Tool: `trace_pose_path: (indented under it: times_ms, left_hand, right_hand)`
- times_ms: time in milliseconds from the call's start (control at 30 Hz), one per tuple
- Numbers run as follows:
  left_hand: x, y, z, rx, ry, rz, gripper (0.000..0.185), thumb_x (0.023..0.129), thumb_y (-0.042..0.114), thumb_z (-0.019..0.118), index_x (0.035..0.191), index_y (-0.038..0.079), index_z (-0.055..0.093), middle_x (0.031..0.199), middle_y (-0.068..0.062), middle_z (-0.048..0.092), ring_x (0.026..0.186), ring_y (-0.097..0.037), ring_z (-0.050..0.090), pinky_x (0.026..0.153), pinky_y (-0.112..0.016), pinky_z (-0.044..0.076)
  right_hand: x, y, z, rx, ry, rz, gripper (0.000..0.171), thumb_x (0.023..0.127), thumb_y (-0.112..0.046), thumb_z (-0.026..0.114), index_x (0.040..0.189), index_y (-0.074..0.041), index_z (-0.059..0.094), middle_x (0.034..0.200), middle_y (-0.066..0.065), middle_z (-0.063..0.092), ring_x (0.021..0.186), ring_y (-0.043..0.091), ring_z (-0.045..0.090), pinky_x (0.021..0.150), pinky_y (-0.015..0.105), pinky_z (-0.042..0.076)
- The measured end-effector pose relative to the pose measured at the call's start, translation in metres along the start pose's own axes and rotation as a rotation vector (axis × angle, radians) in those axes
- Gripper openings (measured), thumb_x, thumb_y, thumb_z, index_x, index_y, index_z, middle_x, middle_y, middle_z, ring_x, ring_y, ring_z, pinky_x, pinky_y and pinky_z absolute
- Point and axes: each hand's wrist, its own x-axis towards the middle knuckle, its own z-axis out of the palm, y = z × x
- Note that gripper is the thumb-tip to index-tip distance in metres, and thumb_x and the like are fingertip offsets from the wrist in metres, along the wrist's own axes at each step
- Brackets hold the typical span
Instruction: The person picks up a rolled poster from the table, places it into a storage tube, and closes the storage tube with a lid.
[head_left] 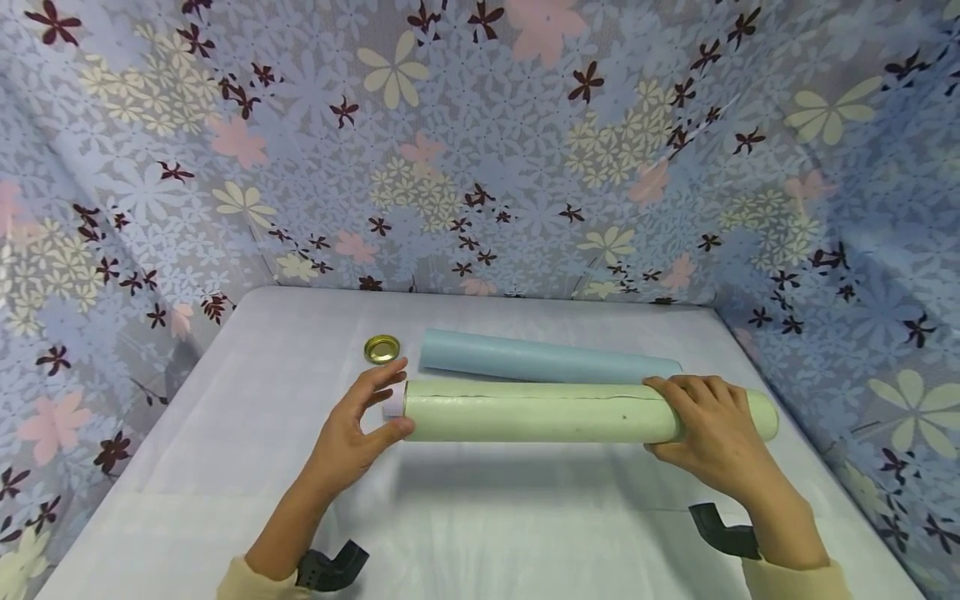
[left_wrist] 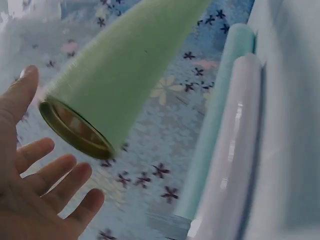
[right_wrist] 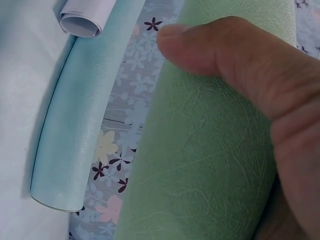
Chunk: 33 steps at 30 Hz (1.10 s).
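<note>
The green tube (head_left: 570, 411) lies lengthwise, left to right, above the white table (head_left: 225, 467), held clear of the surface with its shadow below it. The right hand (head_left: 716, 433) grips the tube near its right end: fingers curl over the top, thumb wraps the near side. The left hand (head_left: 352, 433) is at the tube's left end. Its fingers are spread and nearly straight; thumb and fingertips touch or almost touch the end rim, and contact cannot be confirmed. A gold rim lines that open end in the left wrist view. The blue roll (head_left: 547, 361) lies just behind the tube on the table. A gold lid (head_left: 382, 348) rests near the blue roll's left end.
</note>
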Motion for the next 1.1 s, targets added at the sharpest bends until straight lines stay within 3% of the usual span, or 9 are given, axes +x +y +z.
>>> trace_pose_path:
  times_ms: [100,333,467,700,1100]
  left_hand:
    - [0.002,0.011,0.003,0.189,0.041,0.087,0.076,0.079,0.022,0.075,0.144,0.030,0.036,0.146,0.005,0.042,0.134,-0.016,0.040,0.106,-0.044,0.037]
    - [0.005,0.021,0.015,0.691,0.111,0.428,0.072,0.078,0.048,0.069,0.135,0.008,0.050,0.137,-0.010,0.051,0.126,-0.027,0.047,0.098,-0.046,0.041]
    - [0.004,0.021,0.020,0.832,0.107,0.463,0.078,0.073,0.049,0.073,0.134,0.008,0.050,0.136,-0.010,0.052,0.126,-0.028,0.047,0.099,-0.047,0.040]
    - [0.000,0.016,0.029,0.943,0.059,0.443,0.085,0.065,0.050,0.080,0.135,0.012,0.049,0.134,-0.008,0.054,0.123,-0.026,0.050,0.099,-0.049,0.041]
    - [-0.016,-0.008,0.047,0.872,-0.024,0.405,0.077,0.062,0.050,0.081,0.125,0.015,0.056,0.117,0.001,0.060,0.105,-0.019,0.057,0.090,-0.039,0.043]
  right_hand:
    - [0.000,-0.001,-0.001,-0.006,0.003,-0.001,0.085,0.050,-0.031,0.089,0.126,-0.018,0.053,0.108,0.013,0.058,0.099,0.036,0.047,0.084,0.056,0.031]
    - [-0.001,-0.004,-0.004,-0.018,0.000,0.006,0.084,0.050,-0.030,0.088,0.126,-0.018,0.053,0.108,0.013,0.058,0.099,0.037,0.047,0.085,0.056,0.031]
    - [-0.003,-0.005,-0.005,-0.014,-0.002,0.011,0.084,0.051,-0.030,0.088,0.126,-0.018,0.053,0.108,0.013,0.058,0.099,0.037,0.047,0.085,0.057,0.030]
    - [-0.013,-0.009,-0.003,-0.011,-0.016,0.021,0.084,0.049,-0.031,0.089,0.125,-0.018,0.054,0.107,0.014,0.060,0.098,0.037,0.048,0.084,0.057,0.031]
    - [-0.040,-0.010,0.013,-0.002,-0.207,0.097,0.078,0.055,-0.035,0.087,0.125,-0.020,0.055,0.108,0.008,0.063,0.100,0.035,0.054,0.084,0.057,0.035]
